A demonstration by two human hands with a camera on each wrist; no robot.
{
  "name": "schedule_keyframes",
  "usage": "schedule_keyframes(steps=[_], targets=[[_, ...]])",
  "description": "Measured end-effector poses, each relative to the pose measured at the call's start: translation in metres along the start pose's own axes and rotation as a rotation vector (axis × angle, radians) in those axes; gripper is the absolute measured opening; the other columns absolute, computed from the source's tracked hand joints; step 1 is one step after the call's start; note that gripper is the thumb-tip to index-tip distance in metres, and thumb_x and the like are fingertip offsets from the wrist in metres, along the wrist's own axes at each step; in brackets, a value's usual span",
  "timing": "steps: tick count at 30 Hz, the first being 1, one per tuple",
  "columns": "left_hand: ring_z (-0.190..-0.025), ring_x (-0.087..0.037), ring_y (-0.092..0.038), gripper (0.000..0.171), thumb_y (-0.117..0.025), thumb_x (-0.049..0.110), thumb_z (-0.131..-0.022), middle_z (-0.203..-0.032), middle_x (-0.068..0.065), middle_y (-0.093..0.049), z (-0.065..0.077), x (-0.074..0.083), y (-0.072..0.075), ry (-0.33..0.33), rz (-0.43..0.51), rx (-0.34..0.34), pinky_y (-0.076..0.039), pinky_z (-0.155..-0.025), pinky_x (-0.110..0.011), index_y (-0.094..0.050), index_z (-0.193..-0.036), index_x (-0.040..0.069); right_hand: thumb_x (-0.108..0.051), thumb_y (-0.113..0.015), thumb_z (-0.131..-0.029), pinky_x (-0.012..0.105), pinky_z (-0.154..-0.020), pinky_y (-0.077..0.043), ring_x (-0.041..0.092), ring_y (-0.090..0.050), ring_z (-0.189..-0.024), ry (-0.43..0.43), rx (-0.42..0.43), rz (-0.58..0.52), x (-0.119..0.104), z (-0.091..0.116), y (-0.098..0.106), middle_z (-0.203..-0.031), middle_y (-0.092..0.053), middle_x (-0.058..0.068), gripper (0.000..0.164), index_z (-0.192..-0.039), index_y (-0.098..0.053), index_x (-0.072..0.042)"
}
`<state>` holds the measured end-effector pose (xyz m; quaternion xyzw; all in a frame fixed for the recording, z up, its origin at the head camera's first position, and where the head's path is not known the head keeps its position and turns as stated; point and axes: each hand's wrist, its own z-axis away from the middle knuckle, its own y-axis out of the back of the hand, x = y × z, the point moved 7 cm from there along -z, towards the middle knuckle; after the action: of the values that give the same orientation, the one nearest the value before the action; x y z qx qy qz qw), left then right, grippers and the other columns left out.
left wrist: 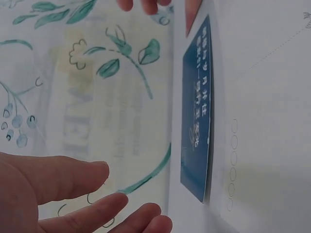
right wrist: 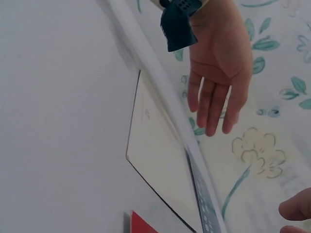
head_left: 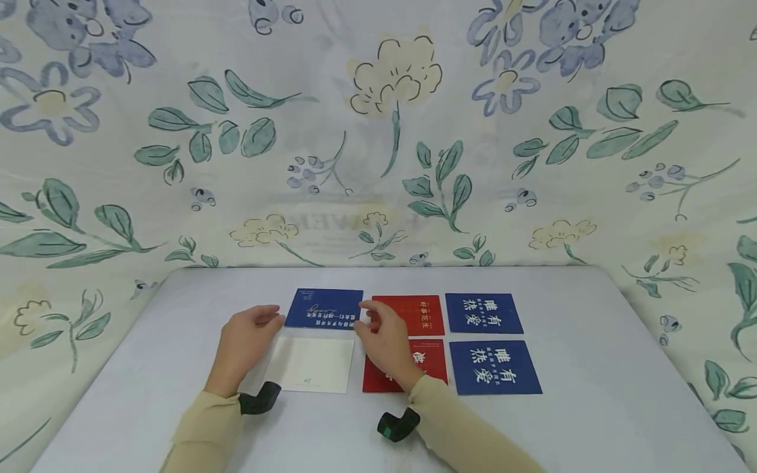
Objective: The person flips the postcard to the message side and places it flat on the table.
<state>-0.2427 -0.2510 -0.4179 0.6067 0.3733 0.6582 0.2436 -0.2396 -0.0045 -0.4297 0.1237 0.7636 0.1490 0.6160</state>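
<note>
A dark blue card (head_left: pixel 324 309) with printed lettering lies flat at the back left of the white table. My left hand (head_left: pixel 248 341) hovers beside its left edge, fingers loosely bent and holding nothing; in the left wrist view the hand (left wrist: pixel 92 204) is clear of the card. At the card's right edge is my right hand (head_left: pixel 387 341), thumb and forefinger spread apart; whether they touch the card I cannot tell. A cream card (head_left: pixel 310 364) lies in front of the blue one, between the hands. The right forearm and hand partly cover a lower red card (head_left: pixel 434 358).
An upper red card (head_left: pixel 422 315) lies right of the blue card. Farther right are an upper blue card (head_left: pixel 481 313) and a lower blue card (head_left: pixel 495 368) with white lettering. A flowered cloth (head_left: pixel 331 249) hangs behind the table (head_left: pixel 591 407).
</note>
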Motion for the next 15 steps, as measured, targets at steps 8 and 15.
schedule_keyframes(steps=[8, 15], targets=[[-0.108, -0.031, -0.056, 0.056, -0.049, 0.053, -0.089, -0.117, -0.012, -0.062, -0.045, -0.048, -0.035, -0.029, -0.026, 0.101, -0.046, -0.085, -0.051, -0.056, -0.127, 0.013, -0.024, -0.064, -0.086, 0.035, -0.083, -0.051, 0.024, -0.057, -0.102, -0.066, -0.02, 0.06, 0.002, -0.011, -0.004, -0.121, -0.056, 0.012, 0.049, -0.132, -0.05, -0.012], [-0.115, -0.036, -0.051, 0.048, -0.055, 0.032, -0.092, -0.124, -0.019, -0.056, -0.017, 0.014, -0.01, 0.021, 0.074, 0.016, -0.041, -0.092, -0.051, -0.051, -0.131, 0.004, -0.025, -0.064, -0.086, 0.036, -0.083, -0.051, 0.024, -0.056, -0.099, -0.109, -0.042, 0.073, 0.003, -0.019, -0.012, -0.12, -0.055, 0.012, 0.051, -0.133, -0.048, -0.012]])
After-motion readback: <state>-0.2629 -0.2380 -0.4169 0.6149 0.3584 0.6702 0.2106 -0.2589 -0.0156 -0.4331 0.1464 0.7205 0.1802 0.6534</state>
